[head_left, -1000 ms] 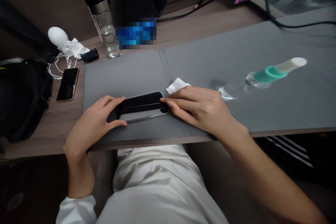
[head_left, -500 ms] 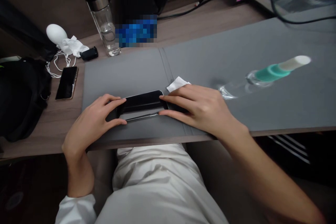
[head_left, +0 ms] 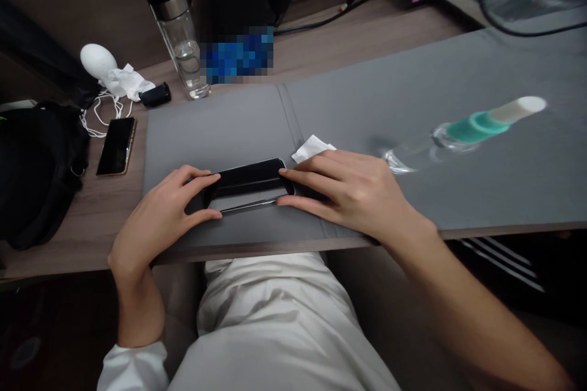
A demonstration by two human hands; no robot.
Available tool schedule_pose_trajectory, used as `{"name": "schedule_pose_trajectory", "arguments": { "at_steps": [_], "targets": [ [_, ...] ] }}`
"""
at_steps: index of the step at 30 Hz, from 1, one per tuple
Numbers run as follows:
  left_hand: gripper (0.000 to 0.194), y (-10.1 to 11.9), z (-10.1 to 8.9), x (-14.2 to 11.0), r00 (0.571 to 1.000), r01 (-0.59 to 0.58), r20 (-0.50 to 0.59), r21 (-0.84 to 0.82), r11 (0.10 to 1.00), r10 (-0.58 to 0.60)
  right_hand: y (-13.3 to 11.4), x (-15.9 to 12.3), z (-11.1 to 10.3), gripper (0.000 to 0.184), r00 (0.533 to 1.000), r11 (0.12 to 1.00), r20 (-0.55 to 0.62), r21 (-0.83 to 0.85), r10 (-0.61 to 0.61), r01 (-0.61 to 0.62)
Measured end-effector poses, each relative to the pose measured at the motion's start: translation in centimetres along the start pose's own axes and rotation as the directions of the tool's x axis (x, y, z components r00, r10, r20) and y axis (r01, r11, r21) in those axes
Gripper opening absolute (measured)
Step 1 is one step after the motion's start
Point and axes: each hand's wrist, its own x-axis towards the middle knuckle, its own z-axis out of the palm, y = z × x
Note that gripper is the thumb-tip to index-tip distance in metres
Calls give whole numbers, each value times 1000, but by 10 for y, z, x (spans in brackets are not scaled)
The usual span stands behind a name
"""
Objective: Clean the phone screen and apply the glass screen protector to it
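The smartphone (head_left: 250, 176) lies on the grey mat (head_left: 413, 98), near the 6 o'clock edge. The left hand (head_left: 158, 214) grasps the smartphone's 9 o'clock end, the right hand (head_left: 360, 192) its 3 o'clock end. Presumably light, rigid, slippery and fragile; hold by its long edges.

In front of the counter (head_left: 105, 208), the off-white clothing (head_left: 275, 324) was creased in soft folds. A white, wrinkled sleeve (head_left: 134, 368) ended there on the left forearm (head_left: 141, 311). Left hand (head_left: 162, 214) and right hand (head_left: 353, 186) were bare.
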Motion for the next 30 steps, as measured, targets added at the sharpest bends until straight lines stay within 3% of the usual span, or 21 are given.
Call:
{"name": "schedule_pose_trajectory", "arguments": {
  "at_steps": [30],
  "targets": [
    [54, 0, 2, -2, 1000, 4, 16, 23, 1000, -4, -4, 5, -1, 30, 1000, 1000, -16, -15, -13, 13]
  ]
}}
